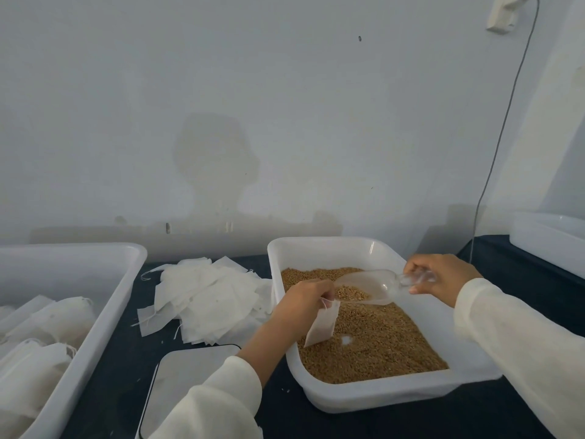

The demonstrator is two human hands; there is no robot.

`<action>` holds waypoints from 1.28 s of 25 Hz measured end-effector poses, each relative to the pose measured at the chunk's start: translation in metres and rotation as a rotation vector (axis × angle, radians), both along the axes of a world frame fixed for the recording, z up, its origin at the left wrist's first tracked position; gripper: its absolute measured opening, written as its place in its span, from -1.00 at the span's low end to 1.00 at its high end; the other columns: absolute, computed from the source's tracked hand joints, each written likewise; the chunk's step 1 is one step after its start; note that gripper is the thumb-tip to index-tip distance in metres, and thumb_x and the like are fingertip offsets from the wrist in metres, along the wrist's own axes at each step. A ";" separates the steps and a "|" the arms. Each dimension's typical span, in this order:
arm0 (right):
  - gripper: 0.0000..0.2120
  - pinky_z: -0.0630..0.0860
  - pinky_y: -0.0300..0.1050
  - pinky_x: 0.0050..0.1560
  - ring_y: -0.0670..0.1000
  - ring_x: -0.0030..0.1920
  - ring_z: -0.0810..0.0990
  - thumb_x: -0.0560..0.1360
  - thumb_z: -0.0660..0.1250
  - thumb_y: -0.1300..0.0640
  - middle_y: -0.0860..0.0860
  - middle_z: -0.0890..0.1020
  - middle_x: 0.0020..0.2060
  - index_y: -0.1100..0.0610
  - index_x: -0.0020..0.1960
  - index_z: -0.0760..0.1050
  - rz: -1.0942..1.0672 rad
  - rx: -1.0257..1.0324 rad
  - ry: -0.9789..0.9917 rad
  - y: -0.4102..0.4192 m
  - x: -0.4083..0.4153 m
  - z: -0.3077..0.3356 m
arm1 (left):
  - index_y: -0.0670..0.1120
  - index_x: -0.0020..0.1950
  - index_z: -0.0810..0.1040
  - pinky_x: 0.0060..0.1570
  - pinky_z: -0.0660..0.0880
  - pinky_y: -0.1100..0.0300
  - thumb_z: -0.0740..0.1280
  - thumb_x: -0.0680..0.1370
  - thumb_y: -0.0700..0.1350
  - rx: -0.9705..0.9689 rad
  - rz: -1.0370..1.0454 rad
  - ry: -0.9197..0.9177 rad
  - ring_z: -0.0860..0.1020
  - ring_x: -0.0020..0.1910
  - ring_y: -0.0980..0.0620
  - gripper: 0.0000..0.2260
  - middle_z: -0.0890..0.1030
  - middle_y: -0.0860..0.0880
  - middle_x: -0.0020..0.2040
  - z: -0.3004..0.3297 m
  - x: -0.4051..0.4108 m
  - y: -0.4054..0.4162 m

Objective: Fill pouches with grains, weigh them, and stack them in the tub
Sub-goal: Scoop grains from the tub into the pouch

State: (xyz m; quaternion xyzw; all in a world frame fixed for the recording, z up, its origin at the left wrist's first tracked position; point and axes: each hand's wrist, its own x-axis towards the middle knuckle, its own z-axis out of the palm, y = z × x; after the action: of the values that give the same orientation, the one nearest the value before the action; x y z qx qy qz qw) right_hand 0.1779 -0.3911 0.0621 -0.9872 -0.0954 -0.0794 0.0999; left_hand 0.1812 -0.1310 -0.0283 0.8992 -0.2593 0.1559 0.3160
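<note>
My left hand (pixel 302 304) pinches the top of a small white pouch (pixel 321 327) that hangs over the brown grains (pixel 380 340) in a white tray (pixel 319 248). A clear plastic scoop (pixel 367 286) holding some grains is gripped at its handle by my right hand (pixel 443 277). Its mouth sits just above the pouch's opening. At the left, a large white tub (pixel 104 312) holds several filled pouches (pixel 47 324). A scale (pixel 183 372) with a pale flat top lies in front, between tub and tray.
A loose heap of empty white pouches (pixel 209 296) lies on the dark table (pixel 316 423) between the tub and the grain tray. Another white container (pixel 550 239) stands at the far right. A grey cable (pixel 503 122) hangs down the wall behind.
</note>
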 end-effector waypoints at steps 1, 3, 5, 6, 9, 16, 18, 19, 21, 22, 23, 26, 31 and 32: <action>-0.84 0.45 -0.15 -0.06 -0.04 -0.05 0.55 0.40 0.47 0.08 -0.19 0.58 -0.10 -0.09 -0.10 0.51 0.001 -0.008 -0.011 0.000 -0.001 0.000 | -0.14 -0.16 0.50 -0.03 0.54 0.17 0.22 0.52 -0.40 -0.003 -0.004 0.002 0.50 -0.18 0.08 -0.81 0.58 -0.05 -0.15 0.000 0.000 0.000; -0.84 0.41 -0.18 -0.10 -0.05 -0.06 0.55 0.41 0.46 0.06 -0.20 0.56 -0.10 -0.10 -0.10 0.50 0.007 -0.030 -0.019 0.000 -0.003 0.000 | -0.16 -0.17 0.50 -0.04 0.54 0.21 0.22 0.51 -0.41 -0.006 -0.012 0.008 0.50 -0.18 0.08 -0.82 0.58 -0.06 -0.16 0.000 0.000 0.000; -0.84 0.41 -0.19 -0.09 -0.06 -0.05 0.55 0.41 0.46 0.06 -0.20 0.55 -0.10 -0.10 -0.10 0.49 0.003 -0.043 -0.008 0.000 -0.003 0.001 | -0.13 -0.18 0.47 -0.05 0.52 0.23 0.21 0.51 -0.41 -0.005 -0.009 0.016 0.49 -0.18 0.08 -0.80 0.57 -0.06 -0.16 0.001 -0.001 0.000; -0.84 0.43 -0.17 -0.06 -0.05 -0.04 0.55 0.41 0.47 0.06 -0.19 0.56 -0.09 -0.08 -0.11 0.50 -0.007 -0.028 0.016 -0.001 -0.003 0.001 | -0.11 -0.18 0.45 -0.05 0.50 0.23 0.20 0.52 -0.41 -0.004 -0.003 0.019 0.49 -0.17 0.08 -0.78 0.56 -0.05 -0.15 0.001 -0.001 0.000; -0.83 0.48 -0.06 0.11 0.00 0.00 0.56 0.41 0.47 0.17 -0.06 0.59 -0.06 0.01 -0.14 0.48 -0.017 0.120 0.188 -0.005 -0.006 -0.006 | -0.11 -0.09 0.41 -0.03 0.49 0.18 0.14 0.51 -0.43 0.024 0.041 0.020 0.50 -0.09 0.02 -0.77 0.56 -0.06 -0.06 0.002 -0.003 0.001; -0.75 0.50 -0.13 0.10 -0.04 -0.13 0.49 0.48 0.29 0.30 -0.03 0.47 -0.19 0.03 -0.23 0.30 -0.070 -0.093 0.388 0.004 -0.012 -0.048 | -0.06 0.04 0.24 -0.27 0.30 0.26 0.08 0.56 -0.33 -0.129 0.197 0.066 0.39 -0.18 0.02 -0.82 0.46 -0.02 -0.12 0.008 -0.006 0.001; -0.78 0.52 -0.21 0.01 -0.13 -0.20 0.48 0.49 0.28 0.29 -0.05 0.49 -0.16 0.03 -0.20 0.32 -0.049 -0.117 0.386 0.016 -0.013 -0.056 | -0.03 -0.01 0.23 -0.37 0.24 0.28 0.09 0.56 -0.28 -0.259 0.205 0.073 0.32 -0.29 0.09 -0.86 0.36 0.06 -0.24 0.011 -0.008 0.005; -0.82 0.52 -0.28 -0.06 -0.17 -0.22 0.47 0.49 0.27 0.29 -0.05 0.50 -0.12 0.05 -0.15 0.34 -0.029 -0.113 0.399 0.022 -0.014 -0.060 | -0.01 -0.04 0.24 -0.38 0.23 0.28 0.08 0.55 -0.24 -0.338 0.194 0.085 0.28 -0.32 0.11 -0.87 0.34 0.06 -0.26 0.013 -0.011 0.008; -0.87 0.44 -0.40 -0.16 -0.20 -0.21 0.46 0.51 0.28 0.26 -0.06 0.52 -0.05 0.06 -0.05 0.38 0.002 -0.131 0.435 0.034 -0.018 -0.065 | 0.09 -0.14 0.24 -0.38 0.21 0.29 0.04 0.48 -0.18 -0.466 0.164 0.087 0.24 -0.33 0.11 -0.85 0.33 0.04 -0.27 0.021 -0.016 0.016; -0.88 0.45 -0.38 -0.12 -0.18 -0.17 0.48 0.52 0.29 0.23 -0.05 0.52 0.00 0.05 -0.01 0.40 0.009 -0.144 0.431 0.040 -0.018 -0.067 | 0.10 -0.18 0.25 -0.36 0.21 0.30 0.02 0.46 -0.19 -0.513 0.150 0.078 0.24 -0.33 0.10 -0.83 0.33 0.02 -0.27 0.027 -0.018 0.020; -0.88 0.47 -0.32 -0.03 -0.14 -0.10 0.51 0.52 0.29 0.19 -0.05 0.51 0.04 0.05 0.03 0.42 0.014 -0.186 0.411 0.044 -0.018 -0.068 | 0.10 -0.20 0.26 -0.33 0.22 0.28 0.03 0.47 -0.23 -0.552 0.139 0.060 0.25 -0.31 0.08 -0.78 0.34 -0.02 -0.27 0.034 -0.020 0.026; -0.75 0.43 -0.18 0.19 -0.05 0.13 0.50 0.50 0.35 0.08 -0.10 0.49 0.11 0.01 0.17 0.43 0.072 -0.058 0.285 0.065 -0.023 -0.054 | -0.01 -0.18 0.30 -0.24 0.25 0.16 0.02 0.48 -0.43 -0.605 0.117 0.011 0.29 -0.27 0.03 -0.69 0.38 -0.09 -0.24 0.055 -0.029 0.045; -0.82 0.55 -0.17 0.08 -0.12 0.05 0.61 0.48 0.39 0.07 -0.14 0.64 0.00 -0.05 0.07 0.52 0.340 0.902 0.243 0.157 -0.054 -0.019 | -0.08 -0.14 0.36 -0.20 0.31 0.17 0.10 0.55 -0.42 -0.725 0.117 -0.034 0.34 -0.28 0.11 -0.76 0.43 0.18 -0.32 0.068 -0.063 0.084; -0.85 0.58 -0.12 0.04 -0.06 0.02 0.63 0.47 0.39 0.10 -0.09 0.66 -0.03 -0.02 0.04 0.55 0.345 0.983 0.238 0.177 -0.060 -0.020 | -0.08 -0.13 0.38 -0.20 0.34 0.20 0.13 0.58 -0.37 -0.726 0.110 -0.042 0.37 -0.28 0.11 -0.79 0.44 0.17 -0.32 0.068 -0.074 0.090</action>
State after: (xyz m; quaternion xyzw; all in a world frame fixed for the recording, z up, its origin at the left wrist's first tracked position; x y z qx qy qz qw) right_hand 0.1176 -0.2141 0.0425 -0.7961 -0.1957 0.0153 0.5724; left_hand 0.1071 -0.0405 0.0394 0.7379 -0.1447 0.2728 0.6002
